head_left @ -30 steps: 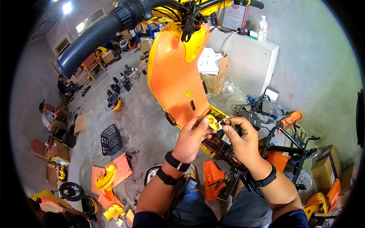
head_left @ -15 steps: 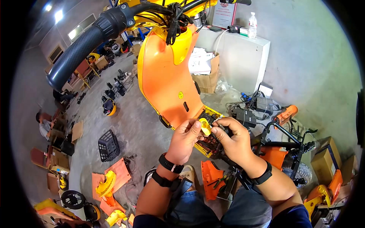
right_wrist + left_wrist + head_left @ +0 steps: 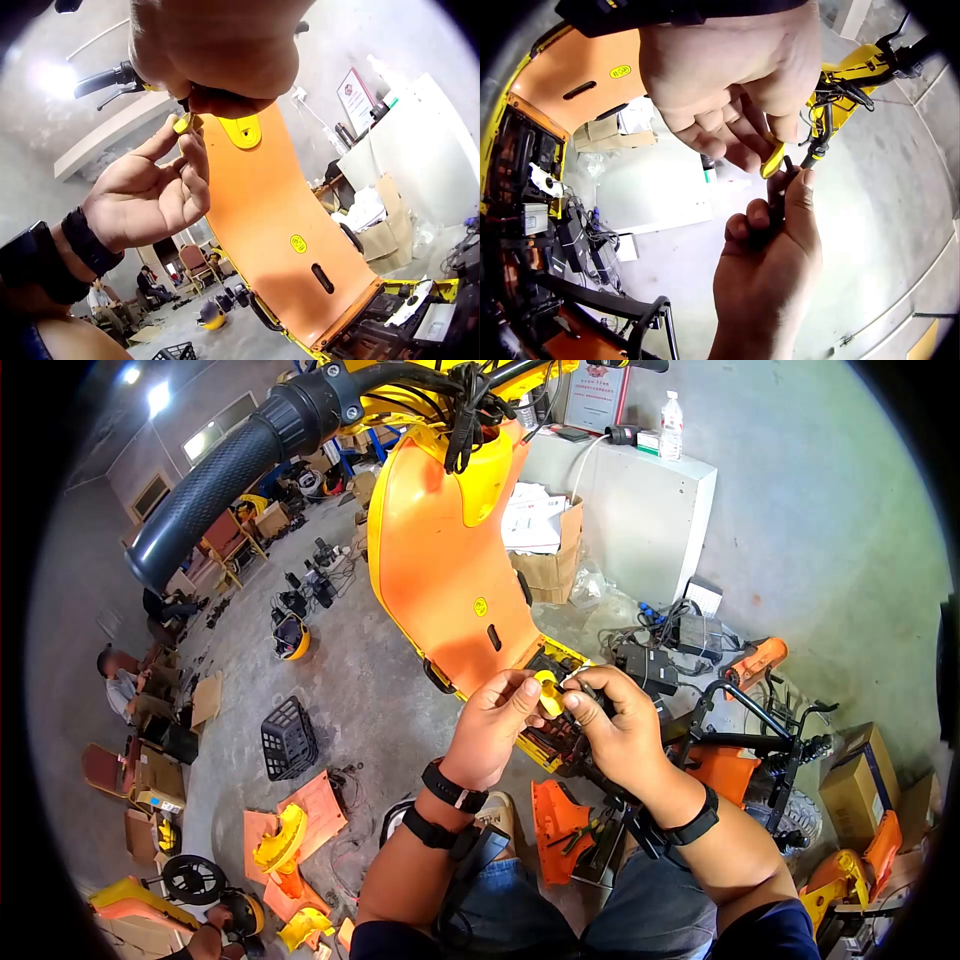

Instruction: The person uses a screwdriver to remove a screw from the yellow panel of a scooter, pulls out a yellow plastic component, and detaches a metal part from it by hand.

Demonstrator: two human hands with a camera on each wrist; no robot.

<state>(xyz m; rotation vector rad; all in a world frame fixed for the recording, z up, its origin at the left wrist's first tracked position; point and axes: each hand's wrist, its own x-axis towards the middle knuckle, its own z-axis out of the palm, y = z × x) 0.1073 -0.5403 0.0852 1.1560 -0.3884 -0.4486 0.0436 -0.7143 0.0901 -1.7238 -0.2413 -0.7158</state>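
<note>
Between thumb and fingers, my left hand (image 3: 488,725) pinches a small yellow plastic part (image 3: 549,696), its hollow side turned partly up in the head view. Close against it, my right hand (image 3: 625,725) pinches a small dark stub (image 3: 789,165) whose far end is hidden by the fingers. In the left wrist view, the yellow part (image 3: 772,159) overlaps the right fingertips. Both hands are held over the opened rear deck of a scooter with an orange footboard (image 3: 450,580); wiring and dark parts show inside its yellow-edged frame.
A black handlebar grip (image 3: 205,500) juts across the upper left. On the floor lie a black basket (image 3: 288,738), orange and yellow body panels (image 3: 290,840), and an orange panel with pliers (image 3: 560,830). A black tube frame (image 3: 760,715) stands at right, a white cabinet (image 3: 650,510) behind.
The yellow part has turned in the left fingers, so its hollow side now shows more. Both hands have shifted slightly left and down in the head view, which has also moved a little.
</note>
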